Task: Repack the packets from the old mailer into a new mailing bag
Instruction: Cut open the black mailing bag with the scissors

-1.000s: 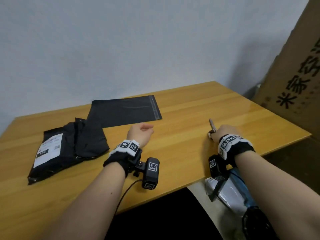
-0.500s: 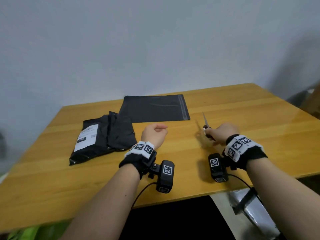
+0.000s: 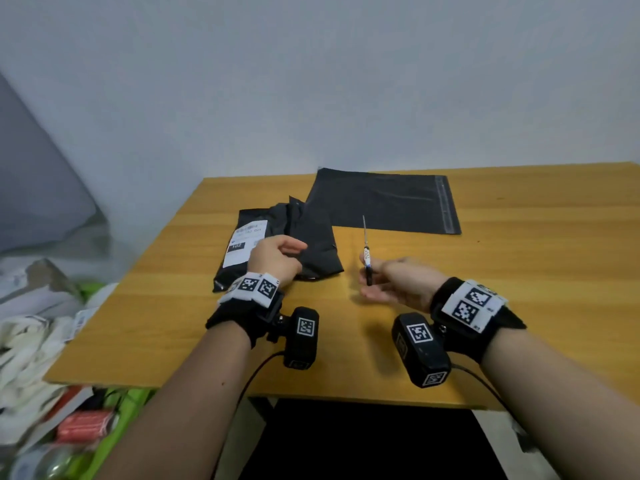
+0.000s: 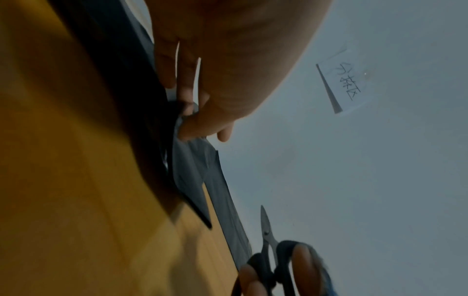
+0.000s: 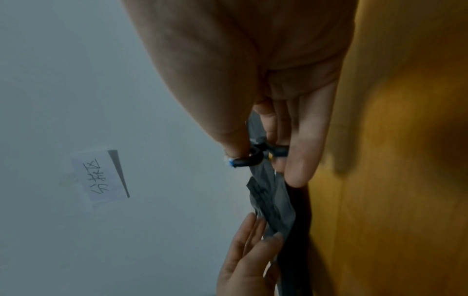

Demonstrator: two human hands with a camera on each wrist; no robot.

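Note:
The old mailer (image 3: 311,237), a crumpled black bag with a white label, lies on the table's left part. My left hand (image 3: 298,251) rests on its near right part and pinches a fold of it (image 4: 186,120) between thumb and fingers. The new mailing bag (image 3: 384,202) lies flat and black behind it, towards the wall. My right hand (image 3: 367,276) hovers right of the old mailer and holds black-handled scissors (image 3: 366,251), blades closed and pointing away. Thumb and fingers sit in the scissors' handle loops (image 5: 249,160). No packets are visible.
The wooden table (image 3: 519,289) has bare surface to the right and in front of my hands. A handwritten paper note (image 4: 346,84) is stuck on the wall. Bags and clutter (image 3: 52,341) are piled on the floor left of the table.
My left hand moved left onto the old mailer and took hold of a fold. My right hand lifted the scissors off the table and carried them left. The head view swung left.

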